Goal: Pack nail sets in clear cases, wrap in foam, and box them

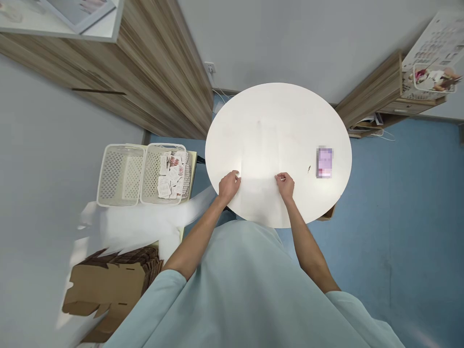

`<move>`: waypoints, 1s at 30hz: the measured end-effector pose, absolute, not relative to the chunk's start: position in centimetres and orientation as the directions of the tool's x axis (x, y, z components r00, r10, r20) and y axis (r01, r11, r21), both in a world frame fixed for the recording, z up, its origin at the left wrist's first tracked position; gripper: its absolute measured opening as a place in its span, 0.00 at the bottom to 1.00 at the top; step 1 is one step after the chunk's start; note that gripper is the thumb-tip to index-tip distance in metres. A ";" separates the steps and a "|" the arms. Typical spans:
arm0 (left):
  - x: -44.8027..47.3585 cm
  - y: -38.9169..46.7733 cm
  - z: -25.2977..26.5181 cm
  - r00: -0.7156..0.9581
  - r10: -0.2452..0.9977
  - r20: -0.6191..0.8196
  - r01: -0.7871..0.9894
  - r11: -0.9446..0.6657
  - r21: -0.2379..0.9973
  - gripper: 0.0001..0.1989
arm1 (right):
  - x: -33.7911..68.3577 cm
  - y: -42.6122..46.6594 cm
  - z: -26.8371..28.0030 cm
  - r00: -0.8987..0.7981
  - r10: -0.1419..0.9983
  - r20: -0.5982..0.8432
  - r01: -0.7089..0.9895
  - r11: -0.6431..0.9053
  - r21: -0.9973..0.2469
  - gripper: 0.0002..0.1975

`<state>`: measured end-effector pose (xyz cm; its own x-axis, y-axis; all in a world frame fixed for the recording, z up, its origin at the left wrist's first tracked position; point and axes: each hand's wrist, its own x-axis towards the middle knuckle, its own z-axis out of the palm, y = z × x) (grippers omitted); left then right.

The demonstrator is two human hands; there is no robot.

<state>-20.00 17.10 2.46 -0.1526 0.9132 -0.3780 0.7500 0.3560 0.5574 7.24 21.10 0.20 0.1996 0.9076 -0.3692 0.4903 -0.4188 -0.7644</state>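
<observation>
A thin white, partly see-through sheet point(259, 200) lies on the round white table point(279, 104), its near part reaching over the edge towards my body. Its far outline is faint against the tabletop, and I cannot tell whether it is film, foam or a bag. My left hand point(229, 186) pinches it at the left side, fingers closed. At the right side, my right hand point(285, 185) is closed in a pinch at about the same height. A blurred-out purple phone-sized object point(325, 163) rests on the table to the right of my right hand.
Left of the table stand two white baskets point(121, 176), the right one holding white printed packets point(170, 186). White sheeting point(134, 222) lies before them, with flattened brown cardboard boxes point(105, 285) nearer. Wooden cabinets point(170, 72) flank the table, and a filled basket point(433, 79) is far right.
</observation>
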 end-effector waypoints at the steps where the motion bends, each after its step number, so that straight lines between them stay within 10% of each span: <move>1: -20.3 17.2 2.6 -0.119 0.923 -0.365 0.742 0.327 0.585 0.16 | 7.6 20.9 0.2 0.223 0.906 -0.361 0.489 -0.424 -0.762 0.13; 15: -26.0 11.7 1.7 0.207 0.906 -0.370 0.824 0.043 0.566 0.31 | 10.4 21.5 -0.2 0.329 0.898 -0.291 0.566 -0.434 -0.701 0.13; 30: -12.8 13.8 2.3 0.534 0.808 -0.248 0.768 -0.341 0.542 0.29 | 12.2 15.1 0.5 0.307 0.870 -0.386 0.601 -0.492 -0.630 0.27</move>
